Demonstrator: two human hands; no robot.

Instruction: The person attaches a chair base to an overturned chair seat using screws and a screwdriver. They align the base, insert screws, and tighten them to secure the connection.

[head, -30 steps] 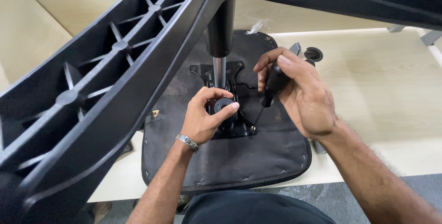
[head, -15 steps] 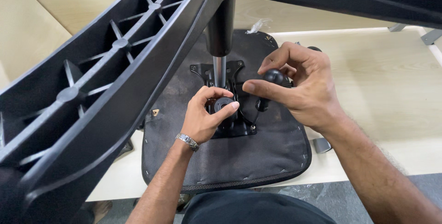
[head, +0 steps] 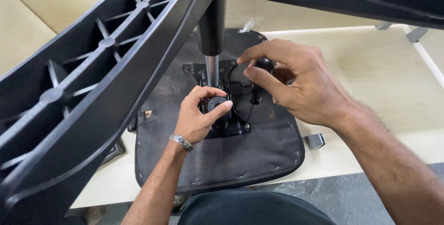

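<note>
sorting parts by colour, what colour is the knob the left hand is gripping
Black. The knob under the left hand shows best in the head view.

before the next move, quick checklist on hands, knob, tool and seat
1. Left hand on the round knob of the metal plate: ok.
2. Right hand pinches the black tool handle: ok.
3. Tool tip seated on a bolt: cannot tell, fingers hide it.
4. Seat lies flat, upside down on the table: ok.
5. Gas column stands in the plate: ok.
6. Chair base blocks part of the view: not ok.
</note>
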